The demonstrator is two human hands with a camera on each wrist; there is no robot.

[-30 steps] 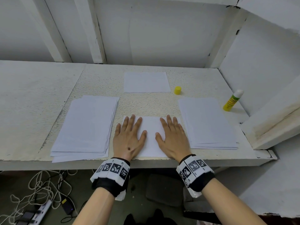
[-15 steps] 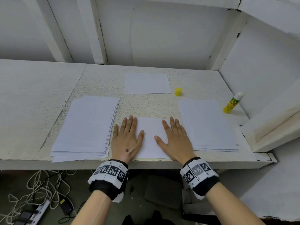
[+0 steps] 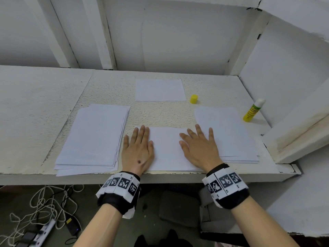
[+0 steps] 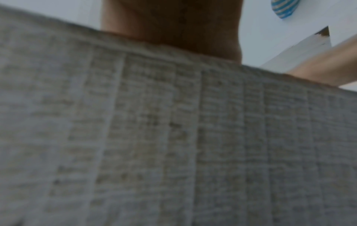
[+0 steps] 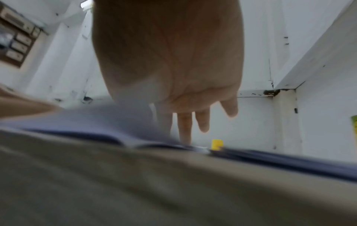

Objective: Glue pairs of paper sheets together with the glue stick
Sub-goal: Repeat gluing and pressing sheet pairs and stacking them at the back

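The sheet pair (image 3: pixel 167 148) lies flat at the near edge of the table (image 3: pixel 44 107), between the left stack (image 3: pixel 94 136) and the right stack (image 3: pixel 229 132). My left hand (image 3: pixel 138 151) rests flat on its left side, fingers straight, gripping nothing. My right hand (image 3: pixel 200 148) has slid rightward since half a second ago, from the middle of the pair toward its right edge, fingers spread and overlapping the right stack; its grip is slack too, holding nothing. I judge this as the end of smoothing the glued pair, so it should be ready to set aside, perhaps with the single sheet (image 3: pixel 160 90) farther back. The glue stick (image 3: pixel 253 111) stands uncapped at the far right, well apart from its yellow cap (image 3: pixel 193 99). The head view gives the whole layout; the right wrist view alone shows my fingertips (image 5: pixel 184 137) touching paper while the palm is raised. The left wrist view shows mostly blurred table edge.
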